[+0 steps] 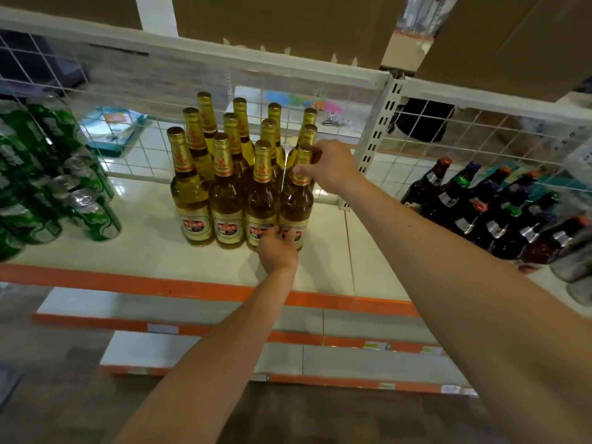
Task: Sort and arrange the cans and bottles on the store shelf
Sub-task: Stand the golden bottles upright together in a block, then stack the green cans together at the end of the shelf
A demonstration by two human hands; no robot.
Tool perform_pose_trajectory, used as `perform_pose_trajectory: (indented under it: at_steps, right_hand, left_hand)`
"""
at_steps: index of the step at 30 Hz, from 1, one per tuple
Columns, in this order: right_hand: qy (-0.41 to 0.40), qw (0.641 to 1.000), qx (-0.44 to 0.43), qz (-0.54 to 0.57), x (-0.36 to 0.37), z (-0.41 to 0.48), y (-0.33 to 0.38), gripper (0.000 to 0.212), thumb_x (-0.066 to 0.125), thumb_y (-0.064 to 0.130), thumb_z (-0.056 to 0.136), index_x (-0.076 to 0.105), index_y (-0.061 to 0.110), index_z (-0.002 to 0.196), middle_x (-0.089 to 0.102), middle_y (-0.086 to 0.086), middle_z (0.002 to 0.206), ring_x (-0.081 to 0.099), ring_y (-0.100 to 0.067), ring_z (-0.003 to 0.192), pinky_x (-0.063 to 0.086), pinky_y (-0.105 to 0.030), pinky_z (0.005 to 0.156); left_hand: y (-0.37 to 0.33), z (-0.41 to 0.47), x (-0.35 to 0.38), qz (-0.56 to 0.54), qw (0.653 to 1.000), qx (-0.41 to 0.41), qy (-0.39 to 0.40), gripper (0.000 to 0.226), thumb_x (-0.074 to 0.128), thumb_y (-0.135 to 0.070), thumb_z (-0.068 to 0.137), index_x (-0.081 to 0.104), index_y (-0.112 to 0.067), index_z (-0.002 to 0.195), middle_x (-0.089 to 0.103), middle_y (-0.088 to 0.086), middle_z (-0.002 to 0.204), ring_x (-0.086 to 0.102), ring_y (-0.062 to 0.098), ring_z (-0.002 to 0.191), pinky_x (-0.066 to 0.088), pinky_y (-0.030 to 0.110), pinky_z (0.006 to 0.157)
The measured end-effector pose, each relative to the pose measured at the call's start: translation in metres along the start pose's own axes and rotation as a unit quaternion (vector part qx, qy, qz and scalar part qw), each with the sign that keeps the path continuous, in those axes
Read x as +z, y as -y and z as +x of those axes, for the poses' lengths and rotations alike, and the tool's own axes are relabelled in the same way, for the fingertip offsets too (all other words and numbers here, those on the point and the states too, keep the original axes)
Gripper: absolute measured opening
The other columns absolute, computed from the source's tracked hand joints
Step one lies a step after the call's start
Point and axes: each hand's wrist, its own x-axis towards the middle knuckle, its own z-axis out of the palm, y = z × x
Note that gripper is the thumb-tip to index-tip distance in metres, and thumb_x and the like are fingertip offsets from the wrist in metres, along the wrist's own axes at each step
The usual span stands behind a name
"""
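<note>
Several gold-foiled beer bottles (226,200) stand upright in tight rows on the white shelf (144,245). My right hand (333,165) grips the neck of the front-right gold bottle (296,203), thumb and fingers curled round its foil top. My left hand (278,249) is at the base of that same bottle, fingers curled against its red label. Green cans (93,216) are stacked at the shelf's left. Dark brown bottles (490,216) with coloured caps stand in rows on the right.
A white wire grid (464,136) backs the shelf, with a perforated upright post (378,139) between the two bays. The shelf has an orange front edge (192,288). Lower shelves (288,350) step out beneath. Cardboard boxes (288,24) sit overhead.
</note>
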Motion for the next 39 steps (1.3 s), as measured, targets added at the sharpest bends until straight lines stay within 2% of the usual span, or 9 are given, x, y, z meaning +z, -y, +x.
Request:
perform_pose_trajectory:
  at_steps: [4,9,14,18,21,25,31,36,39]
  right_hand:
    - [0.004,1.0,0.019,0.021,-0.001,-0.002,0.002,0.038,0.079,0.034,0.081,0.068,0.015,0.111,0.067,0.0,0.102,0.063,-0.015,0.09,0.046,-0.027,0.072]
    - [-0.009,0.997,0.043,0.056,0.002,-0.007,0.001,0.032,0.083,0.031,0.077,0.069,0.017,0.102,0.069,0.001,0.099,0.066,-0.016,0.092,0.055,-0.036,0.086]
    - [-0.012,0.997,0.051,0.048,0.003,-0.012,0.002,0.028,0.081,0.032,0.079,0.065,0.019,0.098,0.065,0.003,0.094,0.063,-0.016,0.088,0.051,-0.031,0.076]
    - [-0.01,0.998,0.06,0.032,0.003,-0.015,0.004,0.027,0.08,0.033,0.081,0.063,0.019,0.096,0.065,0.001,0.093,0.062,-0.017,0.086,0.05,-0.032,0.075]
    - [-0.01,0.997,0.073,0.027,0.002,-0.018,0.006,0.027,0.079,0.033,0.081,0.063,0.017,0.096,0.063,0.0,0.092,0.061,-0.019,0.086,0.045,-0.032,0.071]
    - [-0.019,0.996,0.085,0.038,0.003,-0.024,0.01,0.032,0.078,0.03,0.083,0.066,0.01,0.105,0.061,-0.002,0.093,0.057,-0.019,0.086,0.038,-0.029,0.071]
    - [-0.019,0.99,0.119,0.07,0.003,-0.032,0.025,0.035,0.079,0.026,0.082,0.063,0.007,0.107,0.067,-0.008,0.104,0.063,-0.025,0.092,0.047,-0.034,0.073]
    - [-0.004,0.991,0.12,0.057,-0.008,-0.045,0.047,0.073,0.077,0.027,0.085,0.038,0.008,0.144,0.055,-0.014,0.135,0.058,-0.029,0.115,0.043,-0.031,0.08]
    - [-0.013,0.995,0.095,0.001,-0.019,-0.057,0.059,0.076,0.072,0.028,0.089,0.03,0.01,0.15,0.05,-0.013,0.142,0.056,-0.03,0.119,0.043,-0.033,0.081]
  left_hand:
    - [0.004,0.0,0.001,0.03,0.999,0.013,-0.004,0.022,0.066,-0.025,0.093,0.071,-0.006,0.103,0.072,0.009,0.108,0.064,0.026,0.103,0.047,0.03,0.084]
    - [0.011,0.002,0.002,0.052,0.998,0.028,0.003,0.029,0.066,-0.03,0.092,0.071,-0.001,0.092,0.073,0.013,0.095,0.065,0.03,0.093,0.04,0.028,0.07]
    - [0.011,0.002,-0.002,0.058,0.998,0.024,0.019,0.027,0.066,-0.027,0.092,0.071,-0.001,0.097,0.072,0.013,0.1,0.064,0.029,0.098,0.042,0.029,0.076]
    - [0.009,0.003,-0.013,0.051,0.993,0.013,0.106,0.025,0.072,-0.021,0.087,0.07,-0.006,0.108,0.071,0.009,0.11,0.064,0.026,0.104,0.05,0.038,0.093]
    - [0.003,0.005,-0.035,0.073,0.978,0.032,0.195,0.034,0.073,-0.017,0.086,0.067,-0.012,0.119,0.07,0.004,0.117,0.065,0.022,0.106,0.052,0.043,0.096]
    - [-0.017,0.019,-0.073,0.138,0.959,0.091,0.231,0.027,0.067,-0.019,0.091,0.069,-0.011,0.117,0.07,0.001,0.106,0.065,0.017,0.102,0.052,0.028,0.087]
    - [-0.049,0.034,-0.13,0.217,0.939,0.165,0.21,0.022,0.064,-0.021,0.094,0.07,-0.01,0.112,0.068,-0.001,0.1,0.064,0.014,0.096,0.048,0.025,0.08]
    - [-0.07,0.047,-0.176,0.26,0.931,0.199,0.164,0.026,0.064,-0.021,0.093,0.069,-0.012,0.117,0.07,0.004,0.111,0.064,0.017,0.103,0.047,0.026,0.086]
    - [-0.087,0.052,-0.203,0.282,0.926,0.211,0.136,0.028,0.063,-0.023,0.094,0.068,-0.013,0.119,0.069,0.003,0.116,0.062,0.018,0.107,0.044,0.026,0.088]
